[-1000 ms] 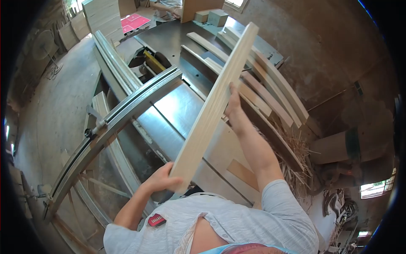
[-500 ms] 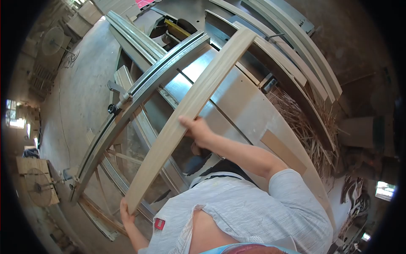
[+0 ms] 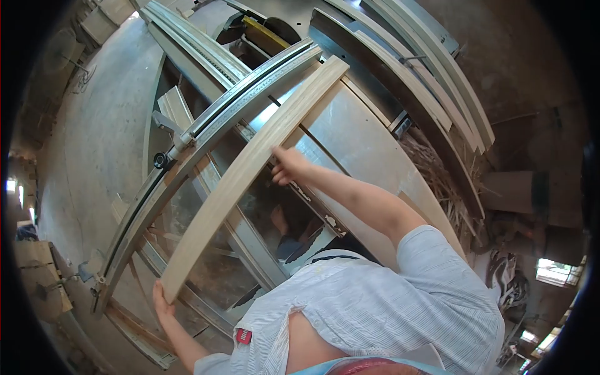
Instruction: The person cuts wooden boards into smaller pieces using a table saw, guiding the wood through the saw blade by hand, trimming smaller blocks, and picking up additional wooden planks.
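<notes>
A long, pale wooden board (image 3: 250, 156) runs diagonally from lower left to upper right, its far part over the metal machine table (image 3: 350, 128). My left hand (image 3: 164, 301) grips the near end, thumb along the side and the other fingers mostly hidden. Beside the board's right edge, around its middle, is my right hand (image 3: 289, 166). Its fingers are loosely bent and apart, with the fingertips close to the edge; whether they touch it I cannot tell. A long metal fence rail (image 3: 219, 115) lies left of the board.
A black knob (image 3: 160, 160) sits on the rail's fitting. Several long wooden strips (image 3: 431, 69) lie at the upper right beside a dark metal bar (image 3: 400, 75). Wood offcuts (image 3: 434, 165) are heaped right of the table. A yellow-and-black machine part (image 3: 265, 34) stands at the back.
The board has shifted left and its far end is lower in view. My right hand has come off its top face to beside its edge. My left hand moved left with the near end.
</notes>
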